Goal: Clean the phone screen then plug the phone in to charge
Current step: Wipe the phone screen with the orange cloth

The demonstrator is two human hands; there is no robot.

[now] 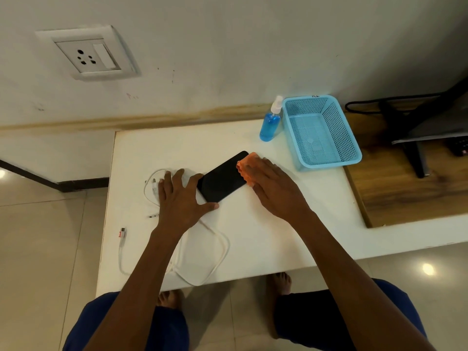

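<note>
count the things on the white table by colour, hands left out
black: 1, the phone
orange: 1, the cloth
blue: 2, the spray bottle and the basket
white: 1, the charger cable
total: 5

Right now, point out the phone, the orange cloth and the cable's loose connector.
phone point(222, 177): head view, middle of the dark screen.
orange cloth point(245, 165): head view, exposed edge beside the right hand.
cable's loose connector point(122, 234): head view, plug tip past the table's left edge.
</note>
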